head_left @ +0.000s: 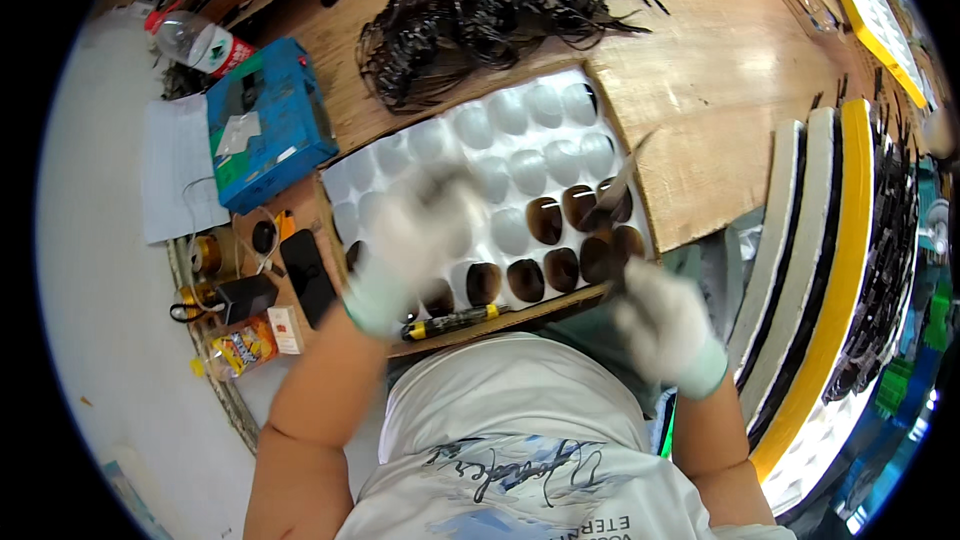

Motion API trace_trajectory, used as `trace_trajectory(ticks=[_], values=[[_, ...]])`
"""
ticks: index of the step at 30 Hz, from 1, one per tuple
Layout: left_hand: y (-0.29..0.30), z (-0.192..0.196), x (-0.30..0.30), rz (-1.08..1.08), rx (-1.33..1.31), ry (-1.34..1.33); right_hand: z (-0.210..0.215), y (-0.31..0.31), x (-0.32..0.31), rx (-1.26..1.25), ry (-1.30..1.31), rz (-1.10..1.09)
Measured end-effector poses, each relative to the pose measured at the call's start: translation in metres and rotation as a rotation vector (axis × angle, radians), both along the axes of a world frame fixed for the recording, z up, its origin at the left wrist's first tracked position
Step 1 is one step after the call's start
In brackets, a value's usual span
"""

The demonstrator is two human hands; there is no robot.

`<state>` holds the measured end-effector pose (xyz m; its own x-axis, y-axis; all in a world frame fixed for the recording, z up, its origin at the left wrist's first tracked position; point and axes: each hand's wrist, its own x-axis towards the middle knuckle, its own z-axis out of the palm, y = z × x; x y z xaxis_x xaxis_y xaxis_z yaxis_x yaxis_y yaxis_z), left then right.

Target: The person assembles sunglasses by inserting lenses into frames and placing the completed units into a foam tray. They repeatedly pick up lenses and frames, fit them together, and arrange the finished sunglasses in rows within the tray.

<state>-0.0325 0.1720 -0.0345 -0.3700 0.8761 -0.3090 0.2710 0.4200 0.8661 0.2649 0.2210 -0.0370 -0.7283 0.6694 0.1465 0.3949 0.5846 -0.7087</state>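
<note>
Gloved right hand (665, 325) pinches tweezers (615, 190) over a dark lens (580, 206) in the white tray (480, 120); blurred left hand (415, 240) rests there, grip indiscernible. Near-right pockets appear filled; far and left ones remain open.

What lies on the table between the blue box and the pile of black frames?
In the head view, only bare wooden table separates the blue box from the black frames.
</note>
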Motion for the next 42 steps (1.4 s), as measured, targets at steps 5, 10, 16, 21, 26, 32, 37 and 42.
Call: trace_trajectory(ticks=[5, 10, 16, 21, 26, 32, 37, 42], values=[[0.098, -0.103, -0.151, 0.571, -0.043, 0.145, -0.065, 0.098, 0.041, 0.102, -0.454, -0.276], [0.096, -0.056, -0.132, 0.443, -0.071, 0.029, -0.068, 0.094, 0.031, 0.312, -0.465, -0.305], [0.036, -0.012, -0.1, 0.466, 0.352, 0.376, -0.06, 0.002, -0.075, 0.285, -0.072, 0.153], [-0.043, 0.02, -0.033, 0.397, 0.43, 0.245, -0.06, -0.043, -0.132, 0.134, -0.596, 0.185], [-0.111, 0.018, -0.002, 0.169, 0.378, 0.132, -0.06, -0.048, -0.131, 0.026, -0.477, 0.089], [-0.141, 0.007, 0.011, -0.033, 0.226, -0.159, 0.012, -0.069, -0.087, -0.799, 0.255, 0.042], [-0.145, 0.013, 0.04, -0.316, 0.215, -0.147, 0.021, -0.08, -0.071, -0.699, 0.444, -0.169], [-0.133, 0.022, 0.042, -0.37, 0.212, -0.143, 0.031, -0.073, -0.068, -0.909, 0.392, -0.148]])
